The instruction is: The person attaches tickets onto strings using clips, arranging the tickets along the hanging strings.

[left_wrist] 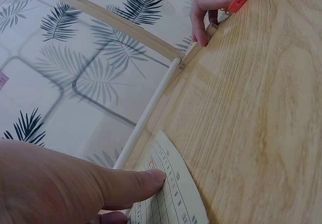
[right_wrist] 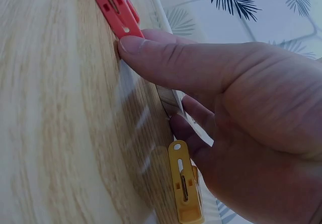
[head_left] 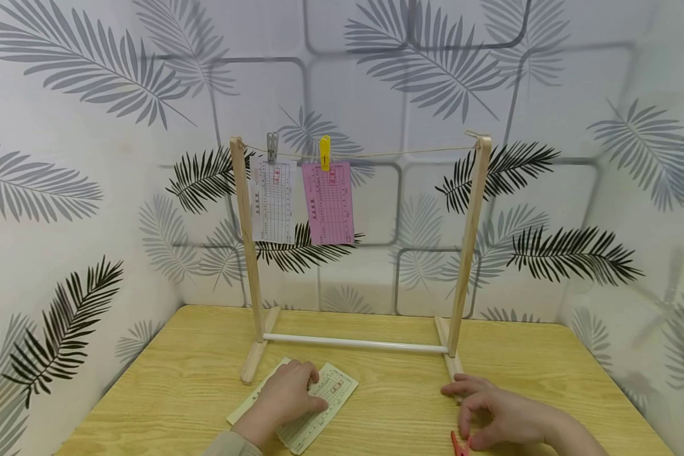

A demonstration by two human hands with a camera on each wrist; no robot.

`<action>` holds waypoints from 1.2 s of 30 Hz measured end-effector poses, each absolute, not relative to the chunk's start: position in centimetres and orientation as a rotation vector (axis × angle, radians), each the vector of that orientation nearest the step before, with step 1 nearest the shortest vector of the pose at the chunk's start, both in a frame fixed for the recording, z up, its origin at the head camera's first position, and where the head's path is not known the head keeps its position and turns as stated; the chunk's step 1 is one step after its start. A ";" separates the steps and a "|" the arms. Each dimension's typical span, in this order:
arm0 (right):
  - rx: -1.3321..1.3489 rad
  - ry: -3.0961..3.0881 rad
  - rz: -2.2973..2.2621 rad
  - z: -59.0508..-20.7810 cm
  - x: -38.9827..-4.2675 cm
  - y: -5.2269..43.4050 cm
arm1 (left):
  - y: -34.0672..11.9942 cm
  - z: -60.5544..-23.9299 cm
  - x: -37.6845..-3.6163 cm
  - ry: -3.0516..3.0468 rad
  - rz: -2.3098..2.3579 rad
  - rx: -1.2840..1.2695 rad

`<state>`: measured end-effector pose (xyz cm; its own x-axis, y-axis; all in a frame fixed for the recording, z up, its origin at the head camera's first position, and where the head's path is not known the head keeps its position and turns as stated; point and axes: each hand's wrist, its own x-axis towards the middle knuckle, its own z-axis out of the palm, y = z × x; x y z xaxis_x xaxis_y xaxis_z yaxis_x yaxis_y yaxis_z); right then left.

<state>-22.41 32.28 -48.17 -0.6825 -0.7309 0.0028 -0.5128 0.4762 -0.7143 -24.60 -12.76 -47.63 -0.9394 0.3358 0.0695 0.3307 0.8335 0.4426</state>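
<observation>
My left hand pinches a pale yellow printed form slip, the thumb lying on its face in the left wrist view. Beneath that hand, more pale yellow paper shows at the left. Low on the right, my right hand pinches the end of a red clothespin between thumb and forefinger. Beside its lower fingers is a yellow clothespin; whether those fingers touch it I cannot tell. A white slip and a pink slip hang from the string, under a grey clothespin and a yellow one.
A wooden frame with a left post and a right post stands on the table. String joins the tops, and a white rod joins the feet. Leaf-patterned wall covering surrounds the table's back and sides.
</observation>
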 end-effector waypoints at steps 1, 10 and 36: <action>-1.051 2.419 -1.033 -48.2 -22.4 32.3 | -12.8 -47.6 -24.6 2.993 0.726 0.548; -0.984 2.422 -1.107 -48.3 -22.4 32.0 | -12.7 -47.7 -24.5 2.994 0.794 0.623; -0.821 2.368 -1.396 -48.0 -23.1 30.7 | -12.6 -48.2 -24.6 3.100 0.632 0.502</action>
